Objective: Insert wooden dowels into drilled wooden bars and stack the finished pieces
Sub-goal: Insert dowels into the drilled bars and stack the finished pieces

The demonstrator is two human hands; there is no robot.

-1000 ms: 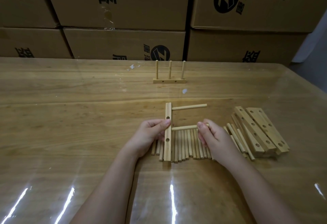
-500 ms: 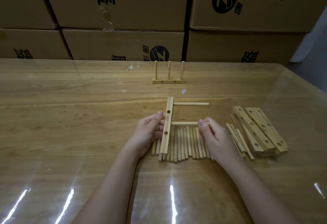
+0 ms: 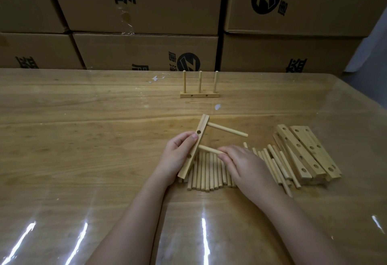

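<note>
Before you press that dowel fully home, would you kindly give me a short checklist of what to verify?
1. Left hand grips the bar firmly: ok.
2. First dowel sits in the bar's far end: ok.
3. Right hand pinches the second dowel, tip at the bar's middle: ok.
4. Second dowel fully seated: cannot tell.
5. All three dowels in the bar: not ok, only two show.
6. Loose dowels lie in a row just under the hands, ready for the last one: ok.
</note>
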